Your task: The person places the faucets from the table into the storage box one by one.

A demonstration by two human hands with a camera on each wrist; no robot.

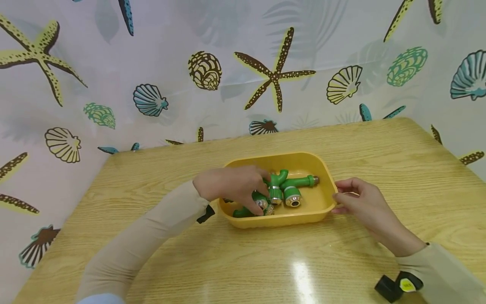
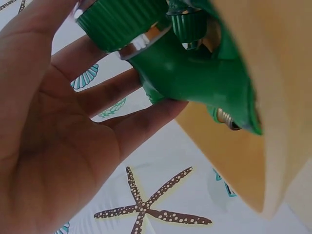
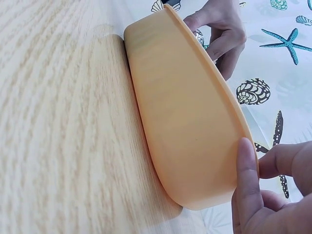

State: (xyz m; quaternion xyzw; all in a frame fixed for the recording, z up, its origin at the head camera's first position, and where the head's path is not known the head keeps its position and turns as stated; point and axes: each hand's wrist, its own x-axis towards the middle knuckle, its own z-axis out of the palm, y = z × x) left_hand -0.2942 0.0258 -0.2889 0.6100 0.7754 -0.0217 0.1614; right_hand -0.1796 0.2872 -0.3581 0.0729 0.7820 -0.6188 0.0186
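A yellow plastic basin (image 1: 324, 207) stands on the wooden table and holds several green plastic taps (image 1: 300, 182) with ribbed collars and shiny metal ends. My left hand (image 1: 241, 183) reaches over its left side, thumb and fingers curved around one green tap (image 2: 190, 78). Part of that tap is hidden by the hand in the head view. At the basin's right end, my right hand (image 1: 360, 204) pinches the rim between thumb and fingers. The right wrist view shows the thumb pressed on the outside of the basin wall (image 3: 185, 112).
The wooden table (image 1: 243, 261) extends around the basin on every side. Behind it hangs a white cloth (image 1: 235, 33) printed with starfish and shells. A black strap with a small device (image 1: 398, 287) is on the right wrist.
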